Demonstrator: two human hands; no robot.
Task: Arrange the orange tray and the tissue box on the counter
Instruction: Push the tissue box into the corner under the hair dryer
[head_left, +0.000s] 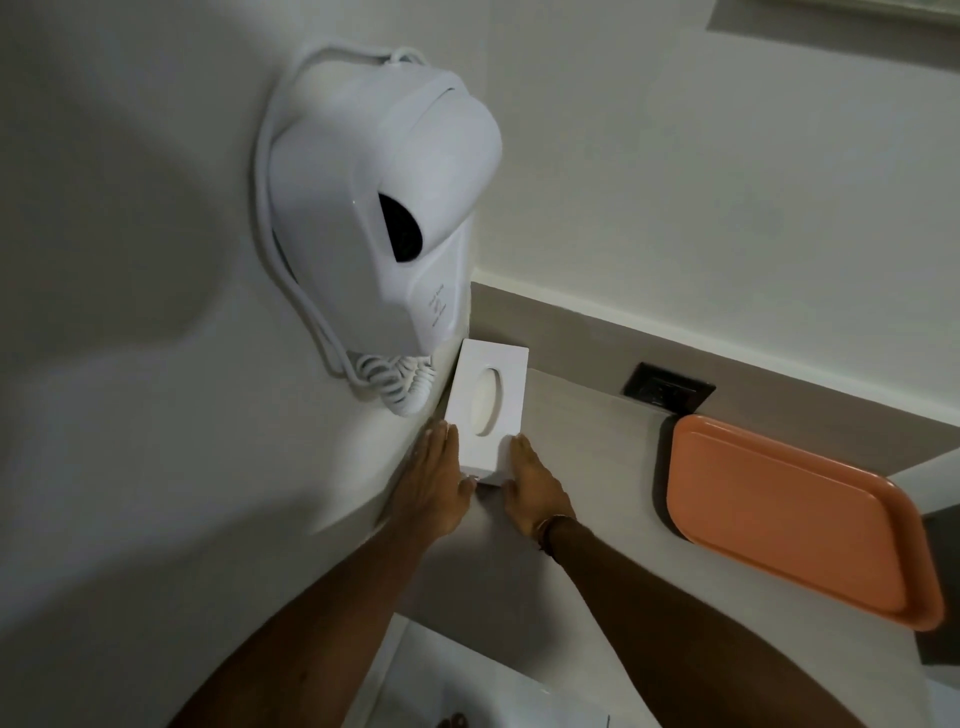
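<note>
While both my hands press in on its near end, the tissue box (488, 402) lies flat on the counter (587, 467), tucked into the corner where the side wall meets the back ledge. It is white, with the oval slot facing up, and its long side runs away from me along the wall. My left hand (434, 480) lies flat against the box's left side, fingers straight and together, the thumb reaching across the near end — the hand is squeezed between box and wall. My right hand (530, 486) lies flat against the right side in the same way, fingers extended, palm to the cardboard; a thin band sits on that wrist. Neither hand curls around the box; they clamp it between open palms.

Well to the right, apart from the box, the orange tray (795, 519) rests on the same counter, empty side up, its far corner just beside a black wall outlet (667, 388) set in the grey ledge. Part of the tray's right end reaches past the counter's edge.

Above the box, a white wall-mounted hair dryer (384, 208) hangs on the side wall — its coiled cord (397, 384) dangles just beside the box's far left corner.
</note>
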